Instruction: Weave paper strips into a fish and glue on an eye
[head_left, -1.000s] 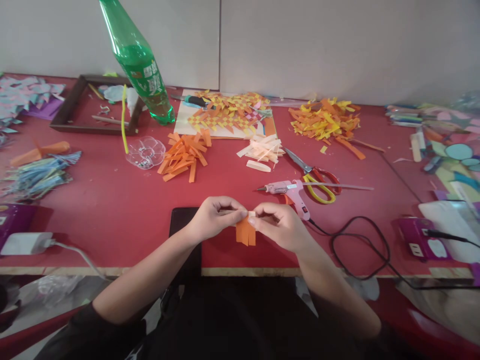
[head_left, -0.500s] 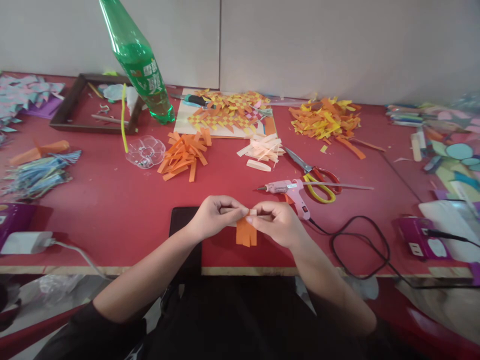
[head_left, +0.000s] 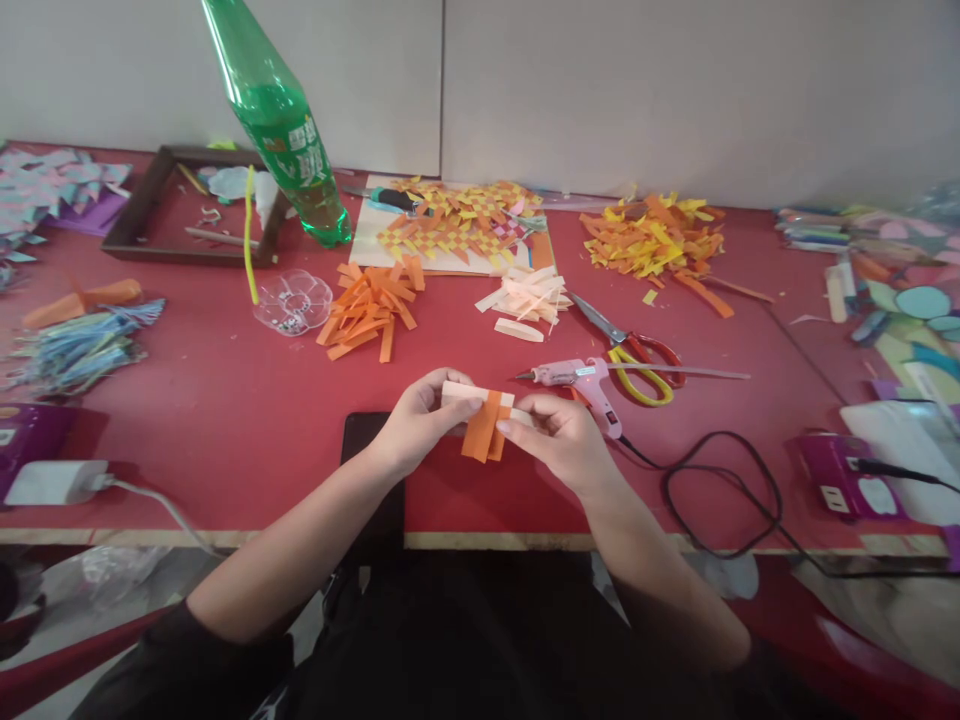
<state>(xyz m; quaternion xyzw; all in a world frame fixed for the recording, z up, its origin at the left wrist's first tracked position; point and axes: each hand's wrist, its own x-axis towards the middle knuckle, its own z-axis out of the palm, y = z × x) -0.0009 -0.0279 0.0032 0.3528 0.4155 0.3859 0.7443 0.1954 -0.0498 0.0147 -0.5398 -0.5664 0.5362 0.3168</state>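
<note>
Between both hands, just above the near part of the red table (head_left: pixel 300 400), is a small piece of crossed paper strips. Its cream paper strips (head_left: pixel 459 392) run sideways, and the orange paper strips (head_left: pixel 478 438) hang down across them. My left hand (head_left: pixel 424 425) pinches the left end with thumb on top. My right hand (head_left: pixel 559 435) grips the right end, its thumb against the orange strips. Beyond the hands lie a loose pile of orange strips (head_left: pixel 375 305) and a pile of cream strips (head_left: pixel 529 297). How the strips interlace under the fingers is partly hidden.
A pink glue gun (head_left: pixel 574 374) with a black cord (head_left: pixel 705 437) lies right of the hands, beside scissors (head_left: pixel 651 385). A black phone-like slab (head_left: pixel 367 440) is under the left forearm. A green bottle (head_left: pixel 289 150) stands behind, near a dark frame (head_left: pixel 142 205).
The woven piece has been raised and tilted, so more of the cream strips shows on the left. The orange strips now slant and spread apart. Both hands still hold it.
</note>
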